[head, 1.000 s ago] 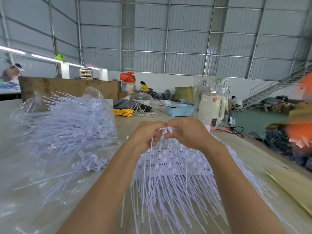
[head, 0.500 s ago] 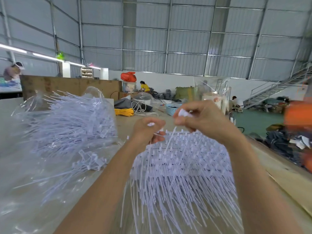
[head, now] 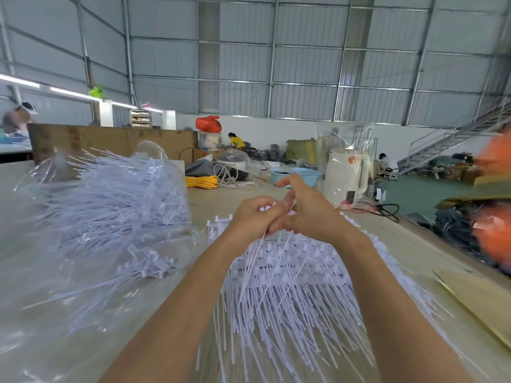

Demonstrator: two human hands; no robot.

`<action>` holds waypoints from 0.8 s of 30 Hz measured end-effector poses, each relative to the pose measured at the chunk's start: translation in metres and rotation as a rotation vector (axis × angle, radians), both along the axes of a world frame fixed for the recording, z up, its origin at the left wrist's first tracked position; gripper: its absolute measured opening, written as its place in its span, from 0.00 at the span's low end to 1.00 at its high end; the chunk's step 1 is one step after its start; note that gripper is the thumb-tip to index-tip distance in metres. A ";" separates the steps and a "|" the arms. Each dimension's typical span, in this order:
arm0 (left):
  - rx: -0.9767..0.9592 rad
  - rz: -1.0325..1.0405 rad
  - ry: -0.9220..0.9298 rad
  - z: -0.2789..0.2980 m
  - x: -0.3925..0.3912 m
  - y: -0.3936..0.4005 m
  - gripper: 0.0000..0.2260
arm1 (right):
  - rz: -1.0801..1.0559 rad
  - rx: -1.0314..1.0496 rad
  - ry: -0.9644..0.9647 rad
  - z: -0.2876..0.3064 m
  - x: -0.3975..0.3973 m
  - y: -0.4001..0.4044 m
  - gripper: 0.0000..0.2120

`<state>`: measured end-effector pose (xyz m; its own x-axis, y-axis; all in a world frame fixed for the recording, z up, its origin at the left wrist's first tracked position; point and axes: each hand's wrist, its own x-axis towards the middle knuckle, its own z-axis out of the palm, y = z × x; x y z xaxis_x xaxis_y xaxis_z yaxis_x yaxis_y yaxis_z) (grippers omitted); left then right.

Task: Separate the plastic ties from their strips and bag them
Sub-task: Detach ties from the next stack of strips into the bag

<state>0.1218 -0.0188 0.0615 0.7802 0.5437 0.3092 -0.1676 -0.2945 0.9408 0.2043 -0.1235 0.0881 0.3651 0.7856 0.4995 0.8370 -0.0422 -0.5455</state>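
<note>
A heap of white plastic ties on their strips (head: 290, 283) lies on the table in front of me. My left hand (head: 255, 217) is curled round a few loose white ties (head: 254, 261) that hang down from it. My right hand (head: 307, 214) is pressed against the left, its fingers pinching at the ties' heads between the two hands. A clear plastic bag (head: 91, 217) full of separated ties lies to the left on the table.
The long table (head: 210, 205) carries a yellow cord coil (head: 201, 181), a blue basket (head: 296, 176) and a white kettle in a bag (head: 345, 175) at the far end. Brown cardboard (head: 481, 299) lies at the right edge. People work in the background.
My right hand, which had lifted up and to the right with a tie head, has come back down against my left hand. Loose ties now hang from the left hand.
</note>
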 end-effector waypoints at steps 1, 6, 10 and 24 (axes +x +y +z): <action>0.013 0.038 -0.040 -0.001 0.000 0.001 0.09 | -0.005 0.000 -0.012 0.000 0.000 0.000 0.33; -0.042 0.167 -0.140 -0.001 0.002 0.009 0.11 | -0.119 -0.087 -0.120 0.000 0.010 -0.006 0.13; 0.005 0.190 -0.164 0.000 0.002 0.004 0.12 | -0.060 -0.120 -0.035 -0.005 0.007 -0.005 0.09; -0.152 0.245 -0.157 0.006 -0.004 0.003 0.13 | -0.186 -0.102 -0.437 0.000 -0.003 0.001 0.10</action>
